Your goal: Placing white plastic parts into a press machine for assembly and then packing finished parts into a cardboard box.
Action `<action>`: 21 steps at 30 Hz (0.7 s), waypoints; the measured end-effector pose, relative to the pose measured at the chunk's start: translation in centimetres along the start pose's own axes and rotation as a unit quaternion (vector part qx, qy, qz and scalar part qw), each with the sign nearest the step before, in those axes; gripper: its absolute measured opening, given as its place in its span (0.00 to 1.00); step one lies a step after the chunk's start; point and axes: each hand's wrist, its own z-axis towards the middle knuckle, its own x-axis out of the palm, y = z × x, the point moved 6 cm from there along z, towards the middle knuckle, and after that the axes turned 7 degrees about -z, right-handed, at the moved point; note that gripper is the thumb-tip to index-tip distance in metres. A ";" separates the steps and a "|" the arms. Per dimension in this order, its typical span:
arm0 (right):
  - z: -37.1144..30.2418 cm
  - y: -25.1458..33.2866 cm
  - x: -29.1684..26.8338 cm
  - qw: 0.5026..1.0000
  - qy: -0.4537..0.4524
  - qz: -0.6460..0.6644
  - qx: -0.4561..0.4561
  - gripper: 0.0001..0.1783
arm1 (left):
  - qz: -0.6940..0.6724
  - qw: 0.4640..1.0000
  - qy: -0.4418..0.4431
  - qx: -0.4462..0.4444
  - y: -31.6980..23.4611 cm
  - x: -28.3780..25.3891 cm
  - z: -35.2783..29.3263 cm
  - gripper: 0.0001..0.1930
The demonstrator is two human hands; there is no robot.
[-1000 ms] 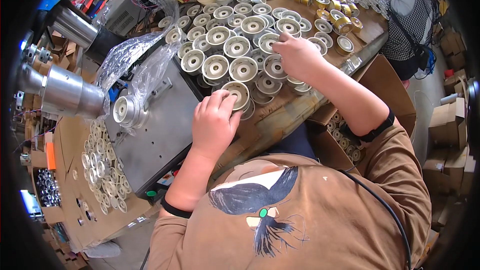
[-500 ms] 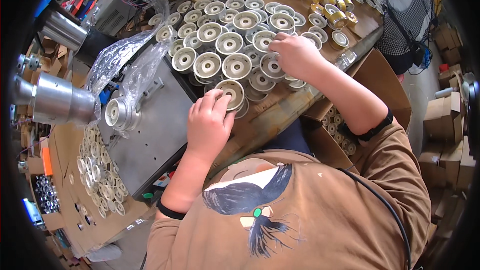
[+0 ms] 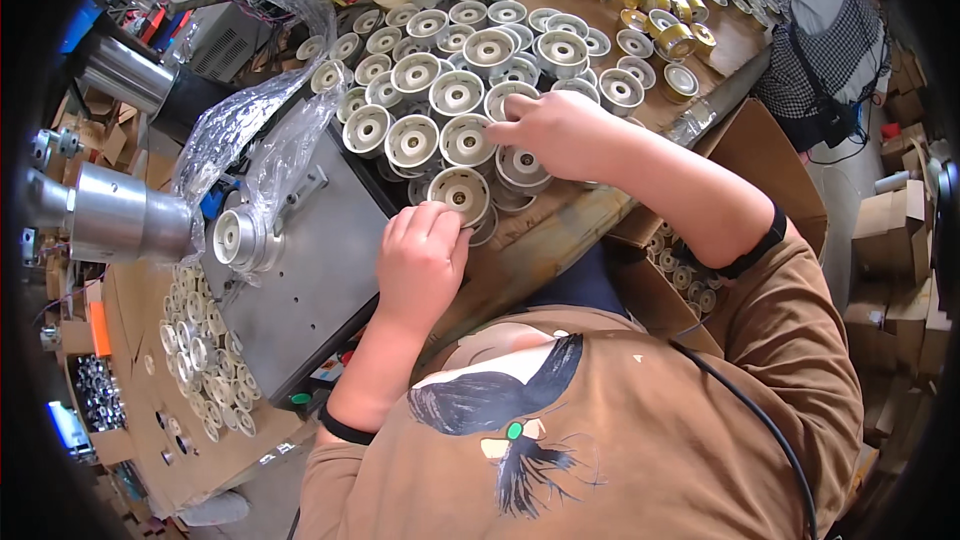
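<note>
Left hand (image 3: 424,245) is curled at the near rim of a pale wheel (image 3: 460,190) by the front edge of the counter (image 3: 560,230); right hand (image 3: 555,132) is bent over neighbouring wheels (image 3: 521,169); pinching cannot be confirmed; wheels judged stiff, light, slightly slick; best gripped by outer rim

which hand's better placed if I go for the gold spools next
Probably right: your right grip is over the white wheels, nearer the gold spools, while your left grip is farther off, at the frontmost wheel.
</note>
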 end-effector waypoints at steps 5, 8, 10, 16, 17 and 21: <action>0.3 0.6 0.9 1.000 -0.007 -0.006 -0.006 0.25 | -0.003 1.000 0.004 0.012 -0.3 -0.2 -0.2 0.08; -0.5 0.4 0.8 0.999 -0.047 0.012 -0.005 0.24 | -0.006 1.000 -0.003 0.017 -0.4 -0.3 0.0 0.09; -2.3 -0.7 0.2 0.997 -0.064 0.023 0.025 0.25 | -0.007 1.000 0.009 0.022 -0.2 -0.2 0.1 0.09; -15.4 -5.8 -4.9 0.946 -0.249 0.148 0.146 0.20 | -0.041 0.997 -0.003 0.062 -2.0 -1.2 -1.0 0.11; -18.5 -7.4 -4.8 0.940 -0.245 0.153 0.184 0.20 | -0.049 0.997 0.005 0.067 -2.4 -1.1 -1.2 0.12; -29.0 -13.4 3.4 0.917 -0.092 0.130 0.367 0.17 | -0.082 0.990 0.078 0.084 -3.7 0.3 -2.3 0.13</action>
